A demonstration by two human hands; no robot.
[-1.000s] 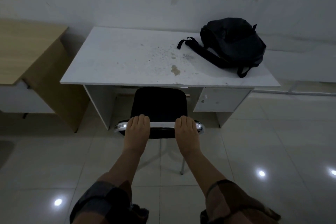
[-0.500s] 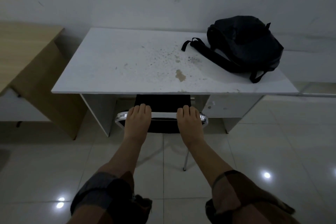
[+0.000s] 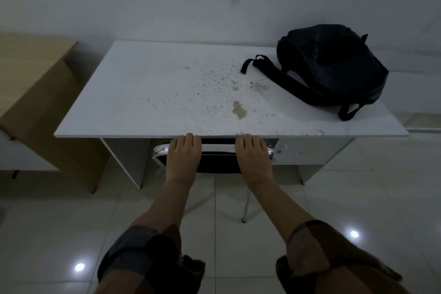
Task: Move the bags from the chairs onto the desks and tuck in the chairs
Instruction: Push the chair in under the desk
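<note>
A black backpack (image 3: 334,67) lies on the right part of the white desk (image 3: 148,93), its straps trailing toward the middle. A black chair (image 3: 218,162) with a chrome frame stands under the desk's front edge; only the top of its backrest and one leg show. My left hand (image 3: 182,156) grips the backrest's top rail on the left. My right hand (image 3: 253,156) grips the same rail on the right. Both sets of fingertips touch the desk's front edge.
A wooden desk (image 3: 33,79) stands to the left, close to the white one. A white wall runs behind both. The floor is glossy pale tile with light reflections. Stains mark the white desktop near its middle.
Both hands have pushed the chair forward under the desk; the seat, visible earlier, is now hidden beneath the desktop. My view has moved closer to the desk.
</note>
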